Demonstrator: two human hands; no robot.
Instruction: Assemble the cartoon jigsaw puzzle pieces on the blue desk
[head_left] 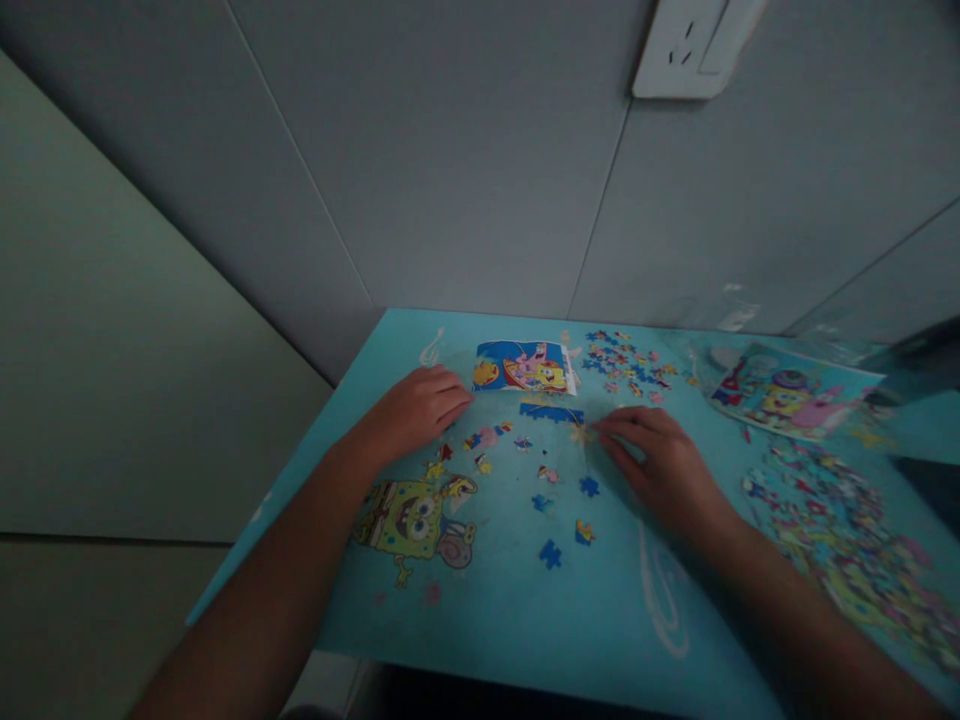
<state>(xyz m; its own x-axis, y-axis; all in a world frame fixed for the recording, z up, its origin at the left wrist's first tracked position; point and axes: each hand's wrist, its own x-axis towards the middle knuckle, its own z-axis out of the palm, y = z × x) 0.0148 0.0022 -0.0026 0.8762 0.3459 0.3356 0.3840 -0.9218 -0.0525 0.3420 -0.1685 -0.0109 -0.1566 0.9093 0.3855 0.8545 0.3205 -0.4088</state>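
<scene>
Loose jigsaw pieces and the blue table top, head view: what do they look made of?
Loose jigsaw pieces: probably printed cardboard; flat, thin, die-cut tabs, colour faces, matte as far as the dim light shows. Table top: smooth turquoise sheet with cartoon print and white swirls, faint sheen; looks like laminate or a plastic cover, which one is unclear. Assembled section by the left hand: same printed card.

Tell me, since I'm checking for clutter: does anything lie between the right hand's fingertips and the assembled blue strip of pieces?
Nothing visible does. The right hand touches a yellowish piece just below the blue strip; only bare mat separates them.
</scene>
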